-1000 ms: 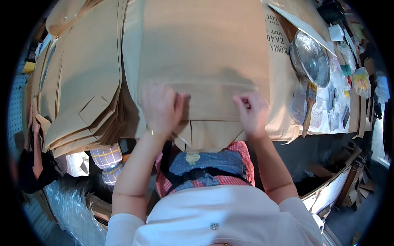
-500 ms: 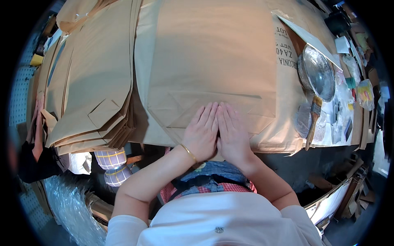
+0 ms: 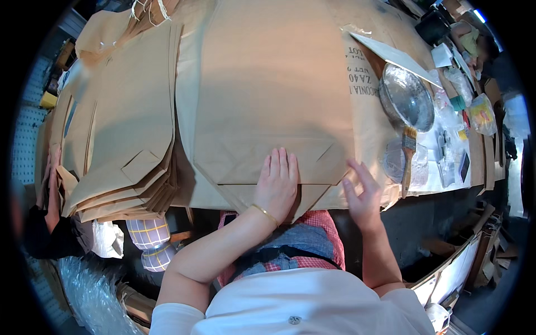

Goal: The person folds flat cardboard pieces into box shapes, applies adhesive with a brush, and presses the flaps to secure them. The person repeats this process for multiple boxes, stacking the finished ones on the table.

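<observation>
A large flat brown paper bag [image 3: 268, 100] lies on the table in front of me, its folded bottom flap toward my body. My left hand [image 3: 277, 184] presses flat on that flap, fingers together, a gold bangle on the wrist. My right hand [image 3: 362, 196] rests at the bag's lower right corner with fingers spread, holding nothing.
A stack of finished brown paper bags [image 3: 120, 134] sits to the left. On the right are a round glass bowl [image 3: 406, 103], a paintbrush [image 3: 408, 156] and small packets on a clear sheet. Another person's arm [image 3: 51, 184] shows at the far left edge.
My hands, first apart on the flap, came together at its middle; now the right hand has slid out to the right corner while the left stays pressing.
</observation>
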`<state>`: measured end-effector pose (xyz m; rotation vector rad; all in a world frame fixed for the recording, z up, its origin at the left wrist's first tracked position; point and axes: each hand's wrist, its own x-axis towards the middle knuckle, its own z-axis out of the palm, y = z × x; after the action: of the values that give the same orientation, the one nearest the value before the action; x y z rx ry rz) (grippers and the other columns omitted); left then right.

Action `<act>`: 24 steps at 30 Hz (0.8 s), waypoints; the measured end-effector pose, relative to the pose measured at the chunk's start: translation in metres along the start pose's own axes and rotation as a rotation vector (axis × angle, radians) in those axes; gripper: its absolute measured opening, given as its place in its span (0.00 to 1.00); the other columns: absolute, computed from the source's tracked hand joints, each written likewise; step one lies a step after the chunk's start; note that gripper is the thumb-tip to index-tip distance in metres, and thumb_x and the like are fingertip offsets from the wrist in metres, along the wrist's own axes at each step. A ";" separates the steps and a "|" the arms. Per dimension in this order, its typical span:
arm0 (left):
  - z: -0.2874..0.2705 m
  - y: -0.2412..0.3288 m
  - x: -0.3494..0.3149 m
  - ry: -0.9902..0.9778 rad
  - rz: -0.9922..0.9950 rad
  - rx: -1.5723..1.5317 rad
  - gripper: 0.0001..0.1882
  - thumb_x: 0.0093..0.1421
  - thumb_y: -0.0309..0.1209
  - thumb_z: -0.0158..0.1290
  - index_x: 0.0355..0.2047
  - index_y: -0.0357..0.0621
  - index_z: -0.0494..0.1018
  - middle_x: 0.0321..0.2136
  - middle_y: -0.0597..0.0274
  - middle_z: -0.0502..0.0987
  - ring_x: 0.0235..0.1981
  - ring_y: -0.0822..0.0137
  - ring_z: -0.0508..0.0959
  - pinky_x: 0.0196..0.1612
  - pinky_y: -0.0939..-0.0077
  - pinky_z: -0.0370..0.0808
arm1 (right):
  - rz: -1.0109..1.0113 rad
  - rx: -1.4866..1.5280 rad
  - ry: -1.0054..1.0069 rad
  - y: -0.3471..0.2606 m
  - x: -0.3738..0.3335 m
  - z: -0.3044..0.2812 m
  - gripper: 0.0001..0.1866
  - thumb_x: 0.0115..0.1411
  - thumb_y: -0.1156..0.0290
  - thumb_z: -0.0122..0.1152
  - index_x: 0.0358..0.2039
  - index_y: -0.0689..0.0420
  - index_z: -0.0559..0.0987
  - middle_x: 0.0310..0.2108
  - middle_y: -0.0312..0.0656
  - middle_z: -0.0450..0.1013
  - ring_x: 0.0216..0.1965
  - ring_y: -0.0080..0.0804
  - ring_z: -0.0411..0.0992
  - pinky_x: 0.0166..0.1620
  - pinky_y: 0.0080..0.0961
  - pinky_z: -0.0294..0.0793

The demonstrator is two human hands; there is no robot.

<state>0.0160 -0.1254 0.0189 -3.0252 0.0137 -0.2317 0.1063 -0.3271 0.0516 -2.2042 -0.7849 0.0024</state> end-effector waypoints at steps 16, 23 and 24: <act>-0.153 -0.230 -0.085 0.181 -0.094 0.237 0.13 0.45 0.28 0.50 0.34 0.42 0.73 0.29 0.53 0.76 0.34 0.53 0.77 0.38 0.63 0.75 | -0.262 0.063 -0.089 -0.059 -0.008 0.012 0.10 0.55 0.79 0.58 0.38 0.61 0.80 0.35 0.46 0.78 0.42 0.45 0.75 0.60 0.46 0.65; -0.117 -0.318 -0.177 -0.275 -0.314 0.127 0.15 0.51 0.23 0.47 0.39 0.48 0.75 0.37 0.55 0.79 0.38 0.53 0.79 0.39 0.61 0.76 | -0.356 0.075 -0.160 -0.079 -0.016 0.033 0.07 0.54 0.80 0.57 0.35 0.61 0.80 0.31 0.46 0.77 0.36 0.45 0.76 0.59 0.46 0.67; -0.111 -0.314 -0.182 -0.291 -0.333 0.124 0.10 0.52 0.23 0.46 0.33 0.47 0.74 0.31 0.55 0.79 0.36 0.52 0.79 0.38 0.61 0.76 | -0.359 0.075 -0.171 -0.079 -0.016 0.033 0.08 0.54 0.79 0.58 0.35 0.61 0.80 0.31 0.46 0.77 0.36 0.45 0.76 0.58 0.46 0.67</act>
<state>-0.1806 0.1785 0.1338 -2.8880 -0.5087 0.1779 0.0428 -0.2735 0.0780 -1.9835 -1.2466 0.0418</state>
